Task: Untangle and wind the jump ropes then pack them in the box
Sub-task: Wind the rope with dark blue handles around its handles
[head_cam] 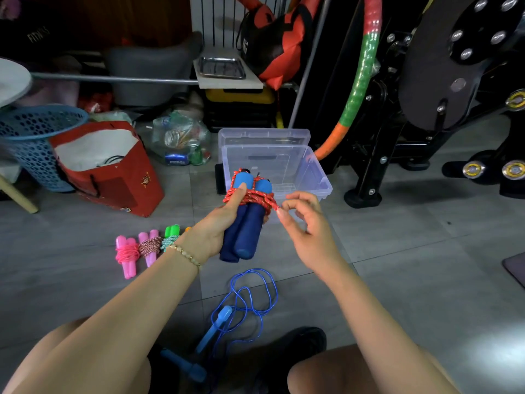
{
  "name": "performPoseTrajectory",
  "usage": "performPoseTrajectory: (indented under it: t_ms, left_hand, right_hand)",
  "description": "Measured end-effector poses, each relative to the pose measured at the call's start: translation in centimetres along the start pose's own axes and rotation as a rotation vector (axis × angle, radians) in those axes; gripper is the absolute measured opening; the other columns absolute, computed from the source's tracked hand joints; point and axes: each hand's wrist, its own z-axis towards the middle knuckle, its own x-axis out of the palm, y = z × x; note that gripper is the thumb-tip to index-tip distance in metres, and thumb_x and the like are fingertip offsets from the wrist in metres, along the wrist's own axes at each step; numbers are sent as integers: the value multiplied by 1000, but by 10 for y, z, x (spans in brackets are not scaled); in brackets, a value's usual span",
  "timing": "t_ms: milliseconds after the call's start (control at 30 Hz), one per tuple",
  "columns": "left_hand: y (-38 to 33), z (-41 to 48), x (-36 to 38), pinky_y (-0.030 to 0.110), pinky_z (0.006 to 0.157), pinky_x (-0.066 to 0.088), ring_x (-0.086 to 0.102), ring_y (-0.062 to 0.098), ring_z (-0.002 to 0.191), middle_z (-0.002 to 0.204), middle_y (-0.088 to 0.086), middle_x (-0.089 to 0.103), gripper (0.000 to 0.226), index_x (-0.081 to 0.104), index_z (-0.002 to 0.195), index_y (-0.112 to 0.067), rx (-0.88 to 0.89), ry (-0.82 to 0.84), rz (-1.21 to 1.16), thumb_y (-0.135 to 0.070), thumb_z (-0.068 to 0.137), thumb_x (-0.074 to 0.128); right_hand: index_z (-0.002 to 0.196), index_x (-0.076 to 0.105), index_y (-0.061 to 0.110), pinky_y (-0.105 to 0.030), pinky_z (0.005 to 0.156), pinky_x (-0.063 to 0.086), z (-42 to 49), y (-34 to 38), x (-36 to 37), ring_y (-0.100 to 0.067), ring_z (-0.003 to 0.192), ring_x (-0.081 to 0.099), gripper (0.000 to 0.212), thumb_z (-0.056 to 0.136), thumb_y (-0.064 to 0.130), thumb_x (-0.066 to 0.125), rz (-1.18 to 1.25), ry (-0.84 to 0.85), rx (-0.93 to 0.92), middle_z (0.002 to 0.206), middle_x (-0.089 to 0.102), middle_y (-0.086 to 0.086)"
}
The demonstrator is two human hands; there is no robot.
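Head view, down past bare knees to a grey floor (397, 237). Gripped upright in the left hand (211, 234): two navy handles (244, 237), side by side, just this side of the clear box (322, 182). Wound round their tops, the red rope (257, 197), pinned flat under the left thumb. Pinched between thumb and forefinger of the right hand (308, 226): the rope's short free end, remaining fingers loosely curled and apart. Winding judged nearly finished, only the tail left to secure. To do it well: keep the thumb down against any slackening, pull the tail taut, tuck it beneath the last turn, then release. Box open, no rope visible inside, lid (264, 135) propped behind. Lying to the left, wound bundles (147, 247) in a row; near the feet, a blue rope (251, 294), loose and looped.
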Motion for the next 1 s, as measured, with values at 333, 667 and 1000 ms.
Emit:
performPoseTrajectory:
  t_ms: [333,667,1000]
  left_hand:
    - [0,-3,-2,25,60,58,71,18,66,83,10,74,51,64,107,-7,-80,-41,-176,-53,89,51]
    - [-4,-8,2,19,48,53,68,14,53,66,7,71,44,62,101,-8,-14,1,-20,-48,94,44]
    - [10,-14,11,24,55,55,69,17,64,80,11,73,36,64,100,-4,237,52,417,-36,97,47]
  right_hand:
    - [84,52,12,-6,81,37,-5,21,-9,3,83,53,14,96,8,48,306,240,95,82,59,14]
    - [74,61,23,-18,84,46,-7,27,-22,-14,87,57,14,76,12,70,524,89,76,80,62,6]
    - [83,59,11,-11,73,47,-1,21,-10,0,88,65,11,90,3,56,486,-11,124,95,71,6]
